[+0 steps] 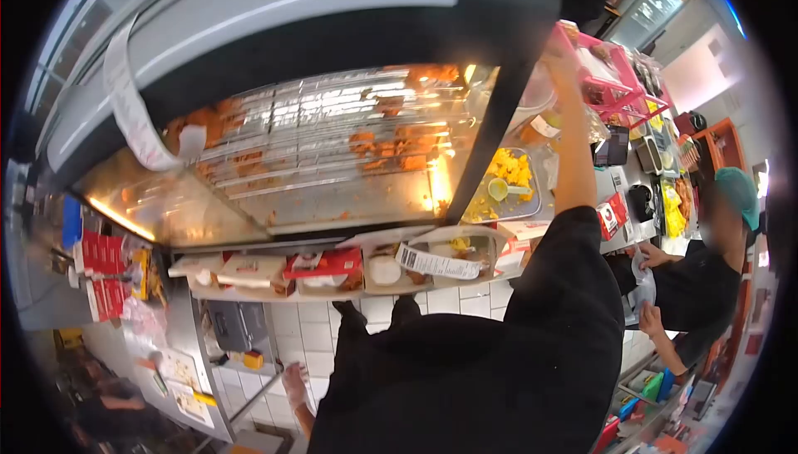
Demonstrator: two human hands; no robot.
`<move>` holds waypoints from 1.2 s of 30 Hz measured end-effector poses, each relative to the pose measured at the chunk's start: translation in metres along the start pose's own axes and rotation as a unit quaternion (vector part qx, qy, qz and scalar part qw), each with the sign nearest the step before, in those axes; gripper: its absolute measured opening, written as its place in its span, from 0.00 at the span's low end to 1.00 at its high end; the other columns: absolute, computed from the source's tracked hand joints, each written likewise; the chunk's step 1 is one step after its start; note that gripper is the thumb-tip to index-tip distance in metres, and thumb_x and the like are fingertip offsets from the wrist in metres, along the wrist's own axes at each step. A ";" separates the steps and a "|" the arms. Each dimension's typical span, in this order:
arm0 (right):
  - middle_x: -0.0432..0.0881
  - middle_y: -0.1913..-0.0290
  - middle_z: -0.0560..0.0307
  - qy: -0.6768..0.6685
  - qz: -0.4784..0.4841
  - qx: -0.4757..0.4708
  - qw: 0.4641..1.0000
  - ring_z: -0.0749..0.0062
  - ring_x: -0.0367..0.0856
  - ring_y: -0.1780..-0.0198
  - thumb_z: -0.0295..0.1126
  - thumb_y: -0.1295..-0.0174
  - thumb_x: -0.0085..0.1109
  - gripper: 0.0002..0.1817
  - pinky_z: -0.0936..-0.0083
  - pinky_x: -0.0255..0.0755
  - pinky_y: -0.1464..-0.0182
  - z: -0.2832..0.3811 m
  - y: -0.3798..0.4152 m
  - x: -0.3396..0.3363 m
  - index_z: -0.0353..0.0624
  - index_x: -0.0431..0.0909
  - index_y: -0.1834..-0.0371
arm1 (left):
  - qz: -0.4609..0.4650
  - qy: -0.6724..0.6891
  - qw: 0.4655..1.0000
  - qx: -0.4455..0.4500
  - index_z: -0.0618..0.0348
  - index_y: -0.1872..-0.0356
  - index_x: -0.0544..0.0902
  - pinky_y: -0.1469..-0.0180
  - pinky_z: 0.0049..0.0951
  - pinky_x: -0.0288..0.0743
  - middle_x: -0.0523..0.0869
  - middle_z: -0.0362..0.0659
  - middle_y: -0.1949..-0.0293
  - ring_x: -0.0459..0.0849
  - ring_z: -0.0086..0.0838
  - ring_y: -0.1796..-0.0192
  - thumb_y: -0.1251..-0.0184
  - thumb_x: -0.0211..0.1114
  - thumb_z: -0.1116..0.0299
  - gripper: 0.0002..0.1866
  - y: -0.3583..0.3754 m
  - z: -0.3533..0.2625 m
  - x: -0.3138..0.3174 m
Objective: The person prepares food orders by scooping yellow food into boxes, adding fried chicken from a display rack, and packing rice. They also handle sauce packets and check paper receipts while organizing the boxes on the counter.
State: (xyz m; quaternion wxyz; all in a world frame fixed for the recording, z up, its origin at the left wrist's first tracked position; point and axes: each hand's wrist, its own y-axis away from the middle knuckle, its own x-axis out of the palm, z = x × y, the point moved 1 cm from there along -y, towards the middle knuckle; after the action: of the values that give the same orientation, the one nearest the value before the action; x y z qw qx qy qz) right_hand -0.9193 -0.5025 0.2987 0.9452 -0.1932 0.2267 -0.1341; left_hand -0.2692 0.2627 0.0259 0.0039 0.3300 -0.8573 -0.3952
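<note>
My right arm reaches up and forward beside the glass warming cabinet (316,242). My right hand (562,61) is at the cabinet's far right corner, beside a clear plastic tub (536,92). Blur smears its fingers, and any grip is hidden. Below that forearm, a metal tray (539,198) holds yellow fried pieces (511,170) and a pale green scoop (498,189). Low on the left hangs my left hand (294,384), in a clear glove, fingers loosely apart with nothing in them. Fried chicken pieces (403,148) lie on wire racks inside the cabinet.
A narrow ledge before me carries red-and-white boxes (324,264) and a printed receipt (439,262). At right, a co-worker in a green cap (736,192) handles a clear bag (642,281). Pink baskets (611,76) stand beyond my arm. A steel counter (179,329) is at left.
</note>
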 end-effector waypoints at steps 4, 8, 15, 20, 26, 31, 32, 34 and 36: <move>0.84 0.60 0.64 -0.022 0.067 -0.044 0.997 0.82 0.78 0.61 0.33 0.39 0.64 0.15 0.84 0.70 0.57 0.092 0.112 -0.022 0.42 0.84 0.50 | 0.033 -0.202 0.962 0.181 0.60 0.52 0.80 0.53 0.40 0.73 0.81 0.46 0.61 0.79 0.41 0.56 0.33 0.52 0.72 0.13 -0.038 0.032 -0.030; 0.85 0.62 0.59 0.043 0.123 -0.007 0.992 0.78 0.80 0.59 0.24 0.39 0.59 0.08 0.81 0.71 0.55 0.189 0.274 0.014 0.38 0.85 0.59 | 0.020 -0.019 0.994 0.106 0.60 0.50 0.80 0.62 0.24 0.75 0.85 0.41 0.64 0.83 0.24 0.63 0.28 0.55 0.56 0.18 -0.049 0.002 -0.039; 0.84 0.64 0.60 -0.205 0.590 0.213 0.751 0.80 0.79 0.61 0.31 0.42 0.68 0.09 0.78 0.73 0.54 0.277 0.541 0.272 0.38 0.85 0.62 | 0.036 0.009 0.996 0.083 0.61 0.52 0.81 0.61 0.25 0.75 0.85 0.42 0.63 0.82 0.25 0.63 0.29 0.55 0.58 0.17 -0.076 -0.025 -0.078; 0.82 0.62 0.61 -0.403 0.351 0.428 0.729 0.78 0.77 0.58 0.36 0.39 0.66 0.16 0.77 0.68 0.49 0.268 0.624 0.400 0.38 0.81 0.52 | 0.045 0.045 0.993 0.101 0.61 0.52 0.81 0.60 0.25 0.75 0.85 0.42 0.63 0.82 0.24 0.63 0.29 0.55 0.61 0.15 -0.074 -0.013 -0.107; 0.77 0.62 0.63 -0.181 0.190 0.235 0.936 0.83 0.74 0.64 0.34 0.36 0.63 0.13 0.84 0.67 0.67 0.295 0.675 0.405 0.39 0.77 0.54 | 0.022 0.106 0.992 0.064 0.61 0.51 0.80 0.59 0.25 0.75 0.85 0.42 0.63 0.82 0.25 0.64 0.27 0.57 0.59 0.16 -0.073 0.041 -0.139; 0.74 0.67 0.65 -0.427 0.569 0.476 0.517 0.82 0.72 0.67 0.32 0.33 0.60 0.09 0.85 0.66 0.70 0.290 0.685 0.492 0.43 0.74 0.54 | 0.024 0.105 0.994 0.005 0.60 0.48 0.79 0.58 0.27 0.75 0.85 0.45 0.60 0.83 0.27 0.61 0.27 0.56 0.58 0.17 -0.082 0.057 -0.139; 0.73 0.66 0.65 -0.470 0.570 0.486 0.466 0.81 0.72 0.66 0.32 0.32 0.59 0.09 0.84 0.66 0.68 0.289 0.684 0.522 0.44 0.74 0.53 | -0.008 0.160 0.987 -0.012 0.61 0.47 0.78 0.58 0.28 0.75 0.85 0.46 0.58 0.83 0.29 0.59 0.27 0.54 0.58 0.18 -0.075 0.044 -0.133; 0.76 0.57 0.63 -0.455 0.349 0.557 0.601 0.80 0.74 0.55 0.36 0.33 0.61 0.14 0.83 0.69 0.57 0.349 0.660 0.553 0.47 0.75 0.48 | -0.059 0.262 0.963 -0.013 0.62 0.44 0.75 0.57 0.29 0.75 0.84 0.49 0.54 0.84 0.31 0.56 0.27 0.52 0.55 0.22 -0.064 0.015 -0.111; 0.76 0.52 0.61 -0.446 0.318 0.550 0.630 0.77 0.73 0.48 0.38 0.35 0.63 0.17 0.78 0.69 0.52 0.387 0.642 0.549 0.47 0.75 0.46 | -0.039 0.252 0.967 -0.006 0.62 0.44 0.76 0.56 0.30 0.75 0.85 0.48 0.55 0.84 0.31 0.56 0.27 0.53 0.55 0.22 -0.076 0.011 -0.093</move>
State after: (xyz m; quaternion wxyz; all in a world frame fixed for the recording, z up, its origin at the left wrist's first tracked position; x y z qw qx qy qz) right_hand -0.1541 -0.0007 0.1363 0.8458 0.4101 -0.2912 0.1778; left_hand -0.1567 0.2868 -0.0102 0.2062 0.4518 -0.8127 -0.3048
